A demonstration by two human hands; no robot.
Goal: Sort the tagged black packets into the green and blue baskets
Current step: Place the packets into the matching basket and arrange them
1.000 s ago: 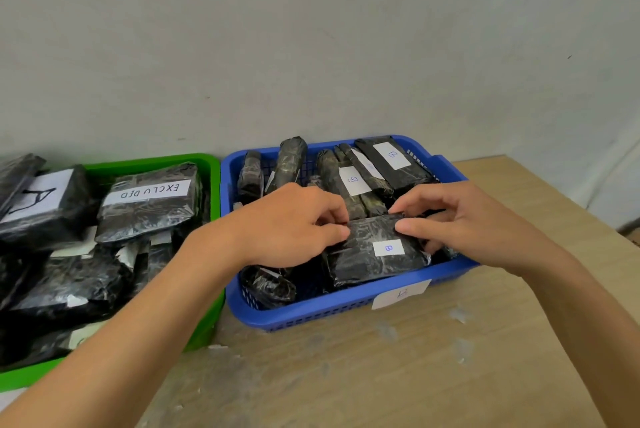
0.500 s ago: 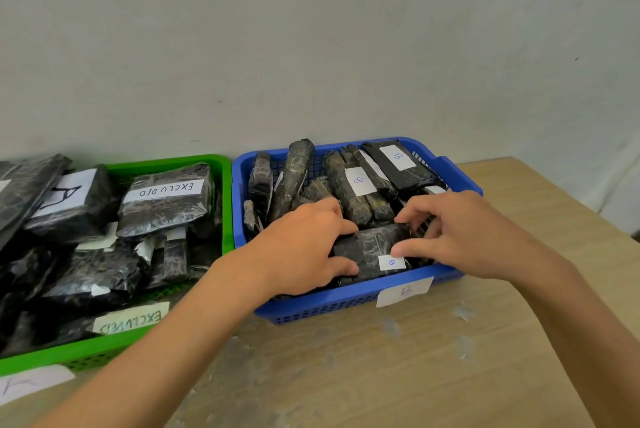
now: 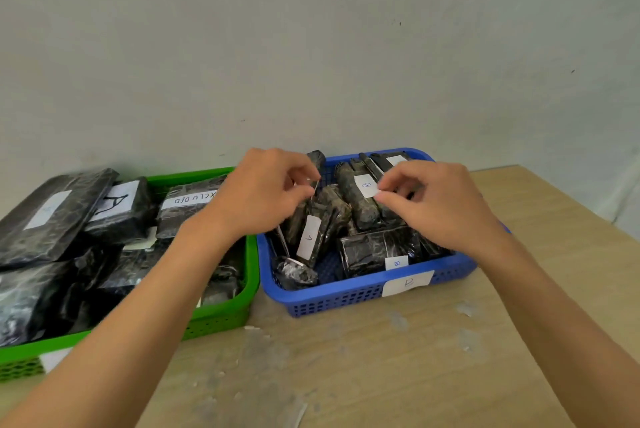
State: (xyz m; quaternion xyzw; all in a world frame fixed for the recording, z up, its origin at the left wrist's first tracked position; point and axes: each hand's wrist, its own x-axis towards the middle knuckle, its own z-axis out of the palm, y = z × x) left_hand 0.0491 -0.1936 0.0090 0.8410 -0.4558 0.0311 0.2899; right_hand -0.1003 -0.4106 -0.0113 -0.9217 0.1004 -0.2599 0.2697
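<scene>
Setting: pale plaster wall behind a light wooden table (image 3: 433, 358) with scuffed patches; two baskets stand side by side at its far edge.

Head view, baskets: green basket (image 3: 251, 275) on the left, crowded with black packets, one tagged with a large A (image 3: 116, 204) and one reading EXCLUDED upside down (image 3: 192, 199). Blue basket (image 3: 363, 296) on the right carries a B label (image 3: 408, 282) on its front wall.

Head view, blue contents: several B-tagged packets, among them an upright one (image 3: 360, 199) and a flat one at the front (image 3: 377, 249). A packet tagged A (image 3: 310, 237) leans in the left part of this basket.

Left hand (image 3: 263, 195): above the blue basket's left side, thumb and forefinger pinched close; they seem to nip something thin by the A packet's top, but I cannot tell what.

Right hand (image 3: 440, 202): above the upright B packet, fingers curled, tips together near its tag; whether it grips anything I cannot tell.

Risk, missort: the A packet probably belongs in the green basket; leaving it would spoil the sort.

Risk, tag: pulling by a paper tag could tear it off, leaving an unmarked packet.

Risk, slip: glossy wrapping and a light pinch could drop the packet back among the B ones.

Risk, crowding: the green basket looks full; an added packet may slide off the pile.
</scene>
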